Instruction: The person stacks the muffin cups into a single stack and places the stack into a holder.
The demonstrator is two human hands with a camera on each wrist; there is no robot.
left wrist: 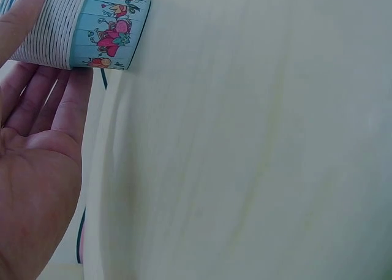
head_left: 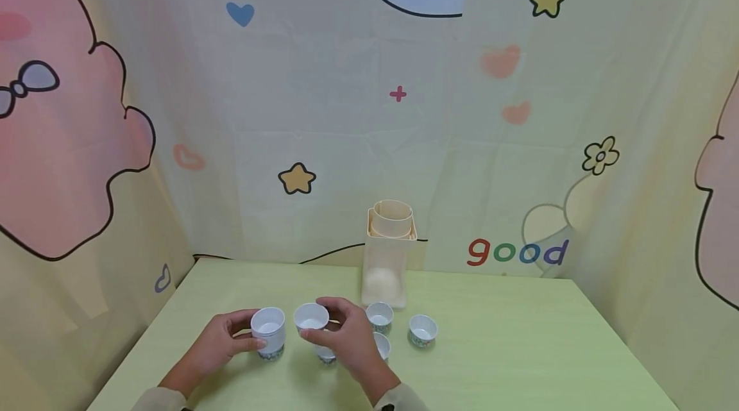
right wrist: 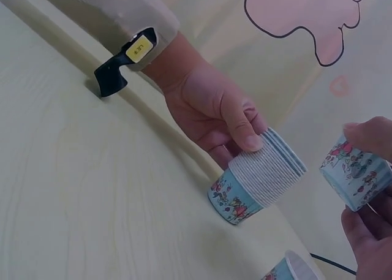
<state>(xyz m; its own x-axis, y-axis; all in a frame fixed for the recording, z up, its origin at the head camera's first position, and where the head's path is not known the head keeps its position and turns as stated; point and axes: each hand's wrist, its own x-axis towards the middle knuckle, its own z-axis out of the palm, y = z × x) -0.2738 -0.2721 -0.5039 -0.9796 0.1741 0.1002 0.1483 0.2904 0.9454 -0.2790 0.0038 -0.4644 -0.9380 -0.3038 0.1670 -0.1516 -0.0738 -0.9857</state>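
Note:
My left hand (head_left: 224, 338) grips a nested stack of paper cups (head_left: 269, 333), thumb on the near side. The left wrist view shows the stack's many white rims and the blue, fruit-printed wall of its outermost cup (left wrist: 110, 32). To the right of the stack, my right hand (head_left: 351, 335) pinches a printed paper cup (head_left: 310, 316) between thumb and fingers. That cup is apart from the stack, as the right wrist view shows. Another paper cup (head_left: 326, 356) stands on the table below it, partly hidden by the right hand.
More paper cups stand mouth up right of my right hand: one behind (head_left: 379, 317), one half hidden (head_left: 383, 345), one farther right (head_left: 423, 331). A cream cup dispenser (head_left: 385, 263) stands at the back of the table (head_left: 519, 340), before a printed cloth backdrop (head_left: 346, 77).

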